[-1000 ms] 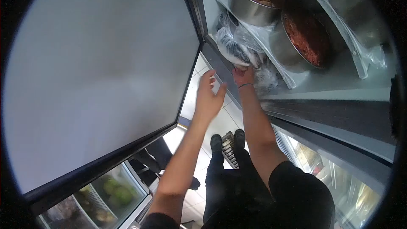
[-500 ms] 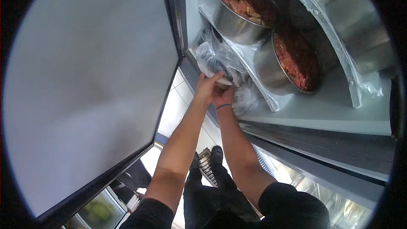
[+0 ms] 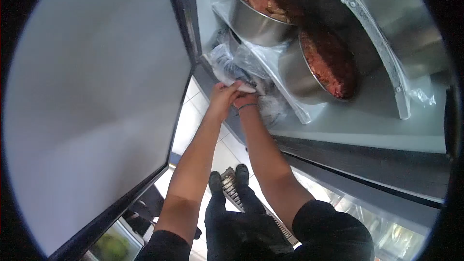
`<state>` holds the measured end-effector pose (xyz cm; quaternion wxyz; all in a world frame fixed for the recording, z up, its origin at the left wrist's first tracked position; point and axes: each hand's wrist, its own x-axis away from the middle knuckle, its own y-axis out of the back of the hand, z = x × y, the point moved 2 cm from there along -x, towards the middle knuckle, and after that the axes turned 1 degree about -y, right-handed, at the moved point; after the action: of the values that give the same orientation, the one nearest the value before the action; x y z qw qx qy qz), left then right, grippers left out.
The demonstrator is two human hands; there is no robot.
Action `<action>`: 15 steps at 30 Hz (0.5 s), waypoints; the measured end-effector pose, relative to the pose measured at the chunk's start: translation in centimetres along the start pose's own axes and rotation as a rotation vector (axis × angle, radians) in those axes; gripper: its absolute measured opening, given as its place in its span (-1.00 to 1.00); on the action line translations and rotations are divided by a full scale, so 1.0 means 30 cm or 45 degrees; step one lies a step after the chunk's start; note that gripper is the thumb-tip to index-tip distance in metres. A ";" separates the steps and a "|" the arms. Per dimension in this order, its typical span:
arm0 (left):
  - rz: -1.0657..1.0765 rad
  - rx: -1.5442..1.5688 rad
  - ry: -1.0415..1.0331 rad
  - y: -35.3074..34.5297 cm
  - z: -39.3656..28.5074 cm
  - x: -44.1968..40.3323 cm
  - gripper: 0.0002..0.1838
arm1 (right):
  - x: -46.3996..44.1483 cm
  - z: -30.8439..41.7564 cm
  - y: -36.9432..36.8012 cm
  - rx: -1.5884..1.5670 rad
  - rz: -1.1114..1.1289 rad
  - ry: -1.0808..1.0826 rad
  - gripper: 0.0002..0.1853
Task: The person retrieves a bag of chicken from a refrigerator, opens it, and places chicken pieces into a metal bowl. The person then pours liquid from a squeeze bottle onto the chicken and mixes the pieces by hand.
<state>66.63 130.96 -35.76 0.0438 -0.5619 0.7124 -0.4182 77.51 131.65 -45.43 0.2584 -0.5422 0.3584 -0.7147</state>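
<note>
L arm point(image 3: 191, 164) is stretched fwd, nearly straight, w/ L hand point(image 3: 223, 95) brought in at the open fridge's near edge; R arm point(image 3: 266, 152) is likewise extended, slightly bent at the elbow, w/ R hand point(image 3: 246, 99) set just beside & partly under L hand; both arms are angled inward, so the hands meet.

Pale item point(image 3: 246, 88), fish-like & tapered, is gripped btwn thumb & fingers of L hand, at the mouth of clear plastic bag point(image 3: 223, 63); R hand's fingers are partly hidden, so whether its grip is closed can't be told.

Counted: 2 hands; 1 thin wristband point(image 3: 247, 106), worn on the R wrist; 2 metal pots w/ reddish contents, i.e. upper pot point(image 3: 263, 26) & lower pot point(image 3: 302, 79), both seen tilted in this view, beyond & to the R of the bag; 2 curved shelf edges, i.e. near shelf edge point(image 3: 278, 82) & far shelf edge point(image 3: 382, 43); 1 pale door panel point(image 3: 96, 92), at L; 2 dark shoes, i.e. L shoe point(image 3: 215, 182) & R shoe point(image 3: 241, 175), on tiled floor point(image 3: 224, 157) by 1 metal grate point(image 3: 231, 188).
</note>
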 end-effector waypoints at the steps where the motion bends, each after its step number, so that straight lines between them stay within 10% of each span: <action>1: -0.064 -0.071 0.017 0.007 -0.009 0.011 -0.58 | 0.007 -0.006 -0.008 -0.053 -0.004 0.062 -0.49; 15: -0.106 -0.086 0.010 0.015 -0.012 -0.001 -0.42 | 0.137 0.003 0.020 0.318 -0.002 0.169 -0.65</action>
<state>66.11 131.18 -35.82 0.0047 -0.5907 0.7021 -0.3976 76.45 128.15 -43.47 0.2993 -0.4576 0.2826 -0.7882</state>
